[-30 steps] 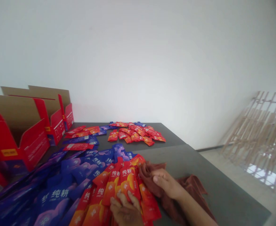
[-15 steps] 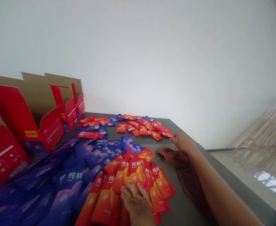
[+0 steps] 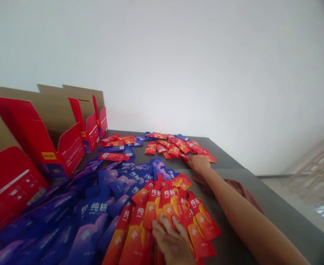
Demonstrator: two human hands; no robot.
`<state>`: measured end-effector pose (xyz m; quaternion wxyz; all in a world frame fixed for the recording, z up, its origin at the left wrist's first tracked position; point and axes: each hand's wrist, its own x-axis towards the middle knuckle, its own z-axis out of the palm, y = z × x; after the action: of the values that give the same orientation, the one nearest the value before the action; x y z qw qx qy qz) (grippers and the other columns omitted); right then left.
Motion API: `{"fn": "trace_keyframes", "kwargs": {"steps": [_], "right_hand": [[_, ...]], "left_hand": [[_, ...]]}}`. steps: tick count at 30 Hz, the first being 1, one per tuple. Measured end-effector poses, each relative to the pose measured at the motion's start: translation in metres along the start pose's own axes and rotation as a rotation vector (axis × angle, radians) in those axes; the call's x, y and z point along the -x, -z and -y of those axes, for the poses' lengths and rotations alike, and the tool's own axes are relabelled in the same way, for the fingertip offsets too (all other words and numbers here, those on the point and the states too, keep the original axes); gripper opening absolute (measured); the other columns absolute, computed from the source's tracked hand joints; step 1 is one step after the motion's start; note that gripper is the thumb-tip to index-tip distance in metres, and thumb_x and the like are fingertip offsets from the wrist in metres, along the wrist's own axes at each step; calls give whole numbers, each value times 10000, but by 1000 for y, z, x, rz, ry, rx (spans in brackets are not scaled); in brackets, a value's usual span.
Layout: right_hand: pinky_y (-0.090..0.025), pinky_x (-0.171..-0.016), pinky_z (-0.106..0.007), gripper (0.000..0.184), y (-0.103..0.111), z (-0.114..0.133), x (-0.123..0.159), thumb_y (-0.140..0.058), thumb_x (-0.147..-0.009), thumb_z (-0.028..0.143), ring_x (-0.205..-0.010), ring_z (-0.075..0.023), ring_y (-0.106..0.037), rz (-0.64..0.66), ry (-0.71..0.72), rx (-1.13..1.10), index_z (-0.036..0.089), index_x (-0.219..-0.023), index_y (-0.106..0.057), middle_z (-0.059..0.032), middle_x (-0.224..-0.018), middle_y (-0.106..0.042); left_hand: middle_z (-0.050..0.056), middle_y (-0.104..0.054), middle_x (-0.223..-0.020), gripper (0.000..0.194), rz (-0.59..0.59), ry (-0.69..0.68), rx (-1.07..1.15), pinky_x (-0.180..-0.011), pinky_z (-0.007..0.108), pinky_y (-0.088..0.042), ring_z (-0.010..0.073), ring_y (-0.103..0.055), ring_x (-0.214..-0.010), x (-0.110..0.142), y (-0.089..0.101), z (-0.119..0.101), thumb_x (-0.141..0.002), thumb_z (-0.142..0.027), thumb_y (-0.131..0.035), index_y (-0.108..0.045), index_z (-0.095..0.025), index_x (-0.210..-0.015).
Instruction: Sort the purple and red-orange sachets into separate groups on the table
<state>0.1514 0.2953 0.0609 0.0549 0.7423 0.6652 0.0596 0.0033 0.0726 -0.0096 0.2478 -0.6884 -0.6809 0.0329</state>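
Observation:
My left hand (image 3: 173,238) lies spread over the near pile of red-orange pouches (image 3: 138,232), its fingertips touching the printed fronts. My right hand (image 3: 199,164) reaches out to the near edge of the far heap of red packets (image 3: 178,145). Its fingers are curled closed around the end of a red packet (image 3: 184,156). Blue-purple pouches (image 3: 91,217) overlap in a wide heap to the left of the red-orange ones. Beneath my right forearm, a brown cloth (image 3: 243,191) is partly hidden.
Red cardboard boxes (image 3: 68,147) with raised tan flaps stand in a row along the left. More red and blue packets (image 3: 114,156) lie beside them. The grey table (image 3: 230,162) meets a white wall at the back. A slatted rack (image 3: 316,165) stands beyond its right edge.
My right hand has moved left along the far heap's near edge and closed on a red packet. My left hand still rests on the near pouches. The view has shifted slightly left.

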Motion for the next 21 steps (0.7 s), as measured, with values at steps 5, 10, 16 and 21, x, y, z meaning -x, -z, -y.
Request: {"fn": "trace_keyframes", "kwargs": {"steps": [5,10,16,21], "right_hand": [[-490,-727,-345,301,26,-4,49,-526,-917,299,-942,-301,-674,-86,27,43,68,-1001,-700,-226,-1009,-698],[-494,-618,-354,264,31,13,132,-478,-916,241,-752,-277,-697,-45,107,89,149,-879,-723,-173,-834,-724],[-518,-675,-382,379,-1,41,203,-511,-885,366,-857,-295,-687,-19,293,-171,237,-1226,-614,-132,-1115,-690],[-470,-831,-351,340,9,-2,172,-385,-960,385,-972,-241,-650,-85,193,-355,256,-1122,-654,-81,-1074,-692]], "left_hand": [[182,-678,-1170,409,22,27,11,-934,572,-488,381,-630,-1078,0,-1,-1,-809,24,-541,-703,-202,-1109],[185,-668,-1188,417,48,10,46,-920,552,-500,381,-625,-1088,-2,2,2,-820,21,-523,-689,-198,-1133],[195,-677,-1171,429,31,17,13,-921,548,-490,383,-634,-1074,-3,5,5,-833,16,-494,-697,-221,-1128],[168,-697,-1153,428,23,1,-51,-884,521,-494,401,-638,-1058,-3,8,9,-823,-5,-525,-708,-261,-1114]]}}
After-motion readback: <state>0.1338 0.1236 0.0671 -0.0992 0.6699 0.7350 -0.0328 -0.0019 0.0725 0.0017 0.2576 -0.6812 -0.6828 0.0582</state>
